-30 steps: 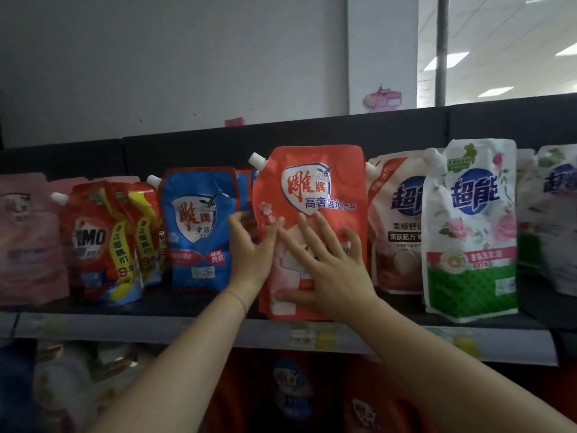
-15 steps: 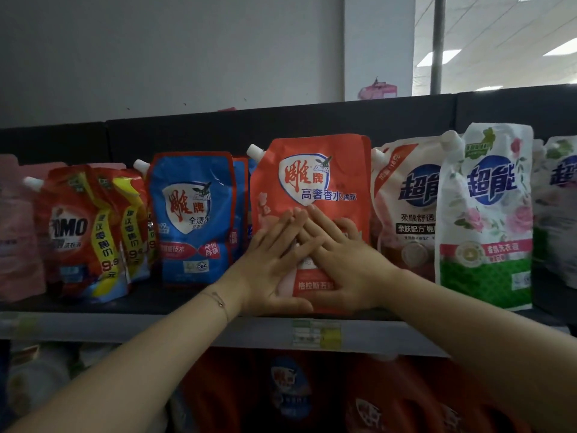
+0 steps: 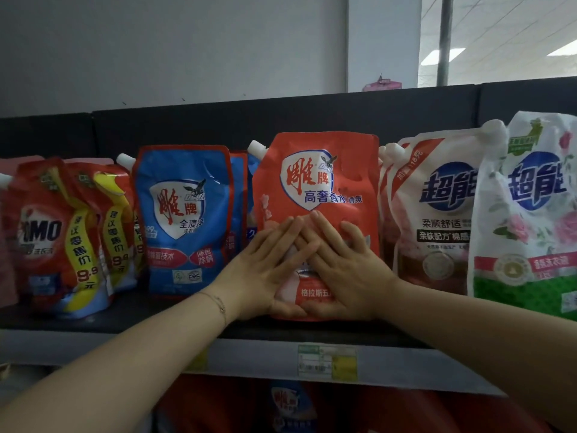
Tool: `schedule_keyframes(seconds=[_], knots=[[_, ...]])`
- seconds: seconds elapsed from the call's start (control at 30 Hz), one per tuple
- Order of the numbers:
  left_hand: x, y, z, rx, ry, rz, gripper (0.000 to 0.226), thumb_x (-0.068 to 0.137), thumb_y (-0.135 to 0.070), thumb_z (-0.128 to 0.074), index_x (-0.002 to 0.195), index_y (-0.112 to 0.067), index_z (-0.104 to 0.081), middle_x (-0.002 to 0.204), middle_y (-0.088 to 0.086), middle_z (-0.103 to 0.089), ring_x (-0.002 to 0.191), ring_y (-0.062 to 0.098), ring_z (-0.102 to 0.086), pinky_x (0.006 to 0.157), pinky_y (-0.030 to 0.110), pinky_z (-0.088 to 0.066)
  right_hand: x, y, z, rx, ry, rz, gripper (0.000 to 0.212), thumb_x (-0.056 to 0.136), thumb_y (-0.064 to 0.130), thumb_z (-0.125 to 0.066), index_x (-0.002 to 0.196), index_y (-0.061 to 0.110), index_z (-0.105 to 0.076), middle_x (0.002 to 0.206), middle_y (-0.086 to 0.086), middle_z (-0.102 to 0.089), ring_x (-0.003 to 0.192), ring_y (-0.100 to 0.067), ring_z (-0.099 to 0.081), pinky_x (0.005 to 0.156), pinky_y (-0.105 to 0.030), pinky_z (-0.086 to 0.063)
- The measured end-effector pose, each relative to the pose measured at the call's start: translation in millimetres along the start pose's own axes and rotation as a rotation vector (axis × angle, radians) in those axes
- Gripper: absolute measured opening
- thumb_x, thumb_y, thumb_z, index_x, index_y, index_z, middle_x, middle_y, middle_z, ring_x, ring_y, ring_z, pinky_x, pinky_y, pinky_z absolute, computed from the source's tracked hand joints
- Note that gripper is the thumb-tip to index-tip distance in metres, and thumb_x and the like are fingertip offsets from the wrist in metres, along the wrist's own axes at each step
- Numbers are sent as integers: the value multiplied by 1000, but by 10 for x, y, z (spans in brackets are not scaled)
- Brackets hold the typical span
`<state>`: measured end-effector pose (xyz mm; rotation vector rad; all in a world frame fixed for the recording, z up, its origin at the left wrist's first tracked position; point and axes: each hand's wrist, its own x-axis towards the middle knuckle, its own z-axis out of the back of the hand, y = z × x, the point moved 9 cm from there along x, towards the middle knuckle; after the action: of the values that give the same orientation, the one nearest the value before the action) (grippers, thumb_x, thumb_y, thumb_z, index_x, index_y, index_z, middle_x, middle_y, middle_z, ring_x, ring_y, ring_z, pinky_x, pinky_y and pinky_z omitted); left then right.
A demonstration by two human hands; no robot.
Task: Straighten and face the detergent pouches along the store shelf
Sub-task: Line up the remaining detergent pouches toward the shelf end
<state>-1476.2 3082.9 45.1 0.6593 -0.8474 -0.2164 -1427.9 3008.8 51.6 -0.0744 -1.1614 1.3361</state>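
Both hands have come together on the front of the orange pouch [image 3: 321,170]: 1 s ago the left hand [image 3: 265,273] was at the pouch's left edge w/ fingers bent. Now it lies flat beside the right hand [image 3: 346,270], and the fingertips of the two cross at the middle of the pouch. Neither hand grips anything; fingers are straight and spread, palms pressing on the lower half of the front, thumbs near the bottom edge.

Pouch stands on the dark shelf [image 3: 156,317], near its front edge, between the blue pouch [image 3: 184,220] on its left and the white pouch [image 3: 437,214] on its right, approx. above the price label [image 3: 326,360]. If it touches its neighbours I cannot tell.

Handling, as I judge: a soft film bag filled w/ liquid, so rather heavy, and it gives way under the palms; film looks glossy, prob. slippery. Better to take it at both side seams or low at the base, not at the spout cap [image 3: 256,149], and not to push high, bc it can tip backward.

Long axis is vertical, pouch upright or only slightly leaning. Printed front faces the aisle, i.e. toward the camera; spout is at top-left corner, pointing up and left
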Motion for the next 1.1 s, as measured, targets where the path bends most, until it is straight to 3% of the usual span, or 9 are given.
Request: schedule_keyframes(seconds=[0.23,0.4,0.63,0.77,0.9,1.0,1.1], knots=[[79,0,-205,88,-49,20,102,79,-78,-26,153,-19,13,158,13,22,147,27,15,116,42,-2,-4,-88,-268,-76,-15,-3,94,84,74,-24,152,9,-18,159,-10,-2,148,-32,8,115,-50,1],[87,-13,-206,46,25,38,103,80,-79,-27,153,-19,13,159,12,20,148,28,9,117,43,-2,0,-107,-240,-23,54,-17,96,83,75,-25,152,9,-16,158,-10,-4,148,-31,11,114,-51,1],[60,-100,120,27,139,56,106,78,-79,-35,154,-15,3,160,17,-6,147,30,-12,116,43,-14,-76,-25,83,97,152,-25,93,87,73,-30,150,5,-22,158,-14,-18,147,-33,-11,109,-56,-25],[37,-184,382,-30,88,68,103,77,-74,-49,153,-15,-11,159,15,-18,144,29,-24,114,43,-25,-131,48,271,193,162,8,91,85,64,-40,152,7,-14,161,-12,-8,148,-29,5,113,-50,-6],[35,-271,560,-72,72,129,93,76,-67,-54,149,-17,-23,155,12,-30,140,30,-34,105,45,-37,-187,85,406,177,197,27,82,81,51,-59,146,7,-35,154,-16,-30,146,-36,-17,110,-59,-24],[100,-290,771,-168,-6,185,69,81,-54,-55,139,-21,-38,141,6,-49,124,27,-52,87,41,-47,-242,102,595,175,116,87,58,83,43,-45,131,11,-52,137,-12,-50,134,-35,-41,100,-57,-39],[209,-326,890,-120,-40,231,48,82,-41,-53,121,-14,-55,125,6,-59,104,26,-59,76,38,-47,-364,28,787,175,48,97,45,79,38,-38,108,13,-60,117,-9,-60,110,-29,-58,86,-45,-48]])
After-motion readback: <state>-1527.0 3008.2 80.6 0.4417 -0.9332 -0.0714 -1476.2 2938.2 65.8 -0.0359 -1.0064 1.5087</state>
